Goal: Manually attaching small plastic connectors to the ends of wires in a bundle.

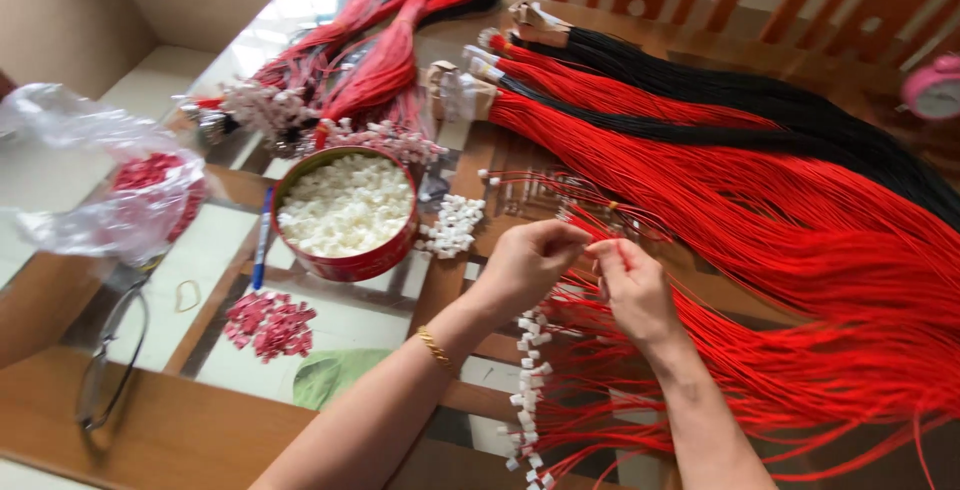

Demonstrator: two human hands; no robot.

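Left hand (527, 262) and right hand (632, 285) pinching thin red wires (780, 280) together mid-table, round red tin (350, 262) of white connectors (345, 205) just left, clear plastic bag (95, 185) of red pieces at the left edge, pink clock (935, 90) at the far right corner.

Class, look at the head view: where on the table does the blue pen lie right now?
The blue pen lies left of centre, against the left side of the round red tin of white connectors, above the small pile of red connectors.
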